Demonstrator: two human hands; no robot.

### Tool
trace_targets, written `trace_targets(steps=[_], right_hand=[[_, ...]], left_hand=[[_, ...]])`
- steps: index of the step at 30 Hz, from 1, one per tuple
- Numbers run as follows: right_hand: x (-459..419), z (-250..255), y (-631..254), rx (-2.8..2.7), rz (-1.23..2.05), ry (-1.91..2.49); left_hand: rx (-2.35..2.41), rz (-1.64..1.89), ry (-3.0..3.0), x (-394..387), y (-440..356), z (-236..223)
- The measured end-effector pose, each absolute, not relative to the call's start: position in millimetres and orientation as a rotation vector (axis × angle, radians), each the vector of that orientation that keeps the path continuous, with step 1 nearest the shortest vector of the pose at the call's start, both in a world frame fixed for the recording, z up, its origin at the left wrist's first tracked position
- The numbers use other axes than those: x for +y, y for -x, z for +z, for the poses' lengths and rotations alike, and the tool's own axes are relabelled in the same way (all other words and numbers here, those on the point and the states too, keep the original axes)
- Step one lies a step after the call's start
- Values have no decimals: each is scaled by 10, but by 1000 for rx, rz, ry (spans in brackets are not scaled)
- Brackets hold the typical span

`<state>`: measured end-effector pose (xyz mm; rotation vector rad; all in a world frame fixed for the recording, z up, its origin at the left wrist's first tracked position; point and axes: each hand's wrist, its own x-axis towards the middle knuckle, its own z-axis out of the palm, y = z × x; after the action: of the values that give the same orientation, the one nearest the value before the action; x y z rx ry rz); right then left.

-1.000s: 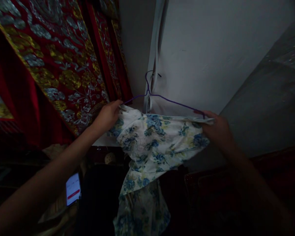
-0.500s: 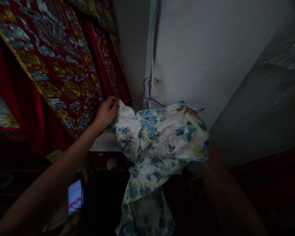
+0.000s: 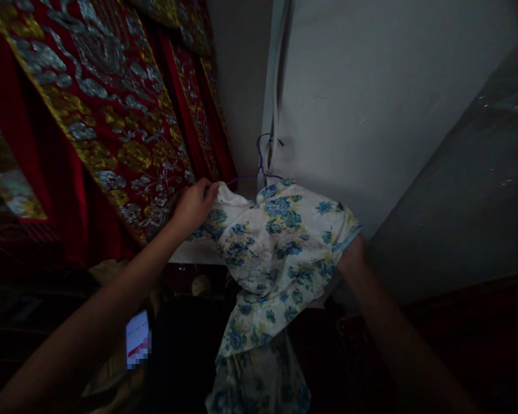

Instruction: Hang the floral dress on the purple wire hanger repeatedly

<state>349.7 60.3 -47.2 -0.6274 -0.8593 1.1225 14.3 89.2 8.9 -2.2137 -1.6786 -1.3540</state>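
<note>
A white dress with blue and green flowers (image 3: 280, 253) hangs on a purple wire hanger (image 3: 260, 167), whose hook is up by the wall. My left hand (image 3: 197, 204) is closed on the dress's left shoulder, thumb and fingers pinching the cloth near the hanger's end. At the other side, my right hand (image 3: 351, 253) reaches in through the short sleeve. Its fingers are hidden under the cloth, so their grip cannot be seen. The right shoulder of the dress now lies over the hanger's right arm, covering most of it.
Red cloth with gold and silver embroidery (image 3: 125, 109) hangs at the left. A white cable strip (image 3: 274, 75) runs down the pale wall (image 3: 371, 86). Clear plastic sheeting (image 3: 479, 172) is on the right. Low left, a lit phone (image 3: 137, 336) glows near a beige clog (image 3: 201, 285).
My right hand has moved down and left inside the sleeve, and the right shoulder of the dress has settled over the hanger. My left hand keeps its hold. The view has shifted slightly.
</note>
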Motion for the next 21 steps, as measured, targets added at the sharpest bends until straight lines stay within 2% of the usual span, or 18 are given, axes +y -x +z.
trace_targets(steps=[5,11,13,17,19,21], right_hand=[[536,-102,-3630,-798,1122,492],[229,441,-3365,-1284,937,677],[69,471,-3309,-1498,1024,731],[-121,361,-3276,-2201,1438,514],[-99,221,-3223,-2413,1312,579],[-19,6,-3114,-2416,949,745]], left_hand=[[-1691,-1454,2183,883,-192,59],[-1563,-1524,2269,820,-159,70],[-1594,-1544,2251,816,-115,40],[-1578,-1693,2337,743,-89,-22],[-1529,-1656,2450,641,-148,-26],[-1472,-1605,2574,509,-260,-9]])
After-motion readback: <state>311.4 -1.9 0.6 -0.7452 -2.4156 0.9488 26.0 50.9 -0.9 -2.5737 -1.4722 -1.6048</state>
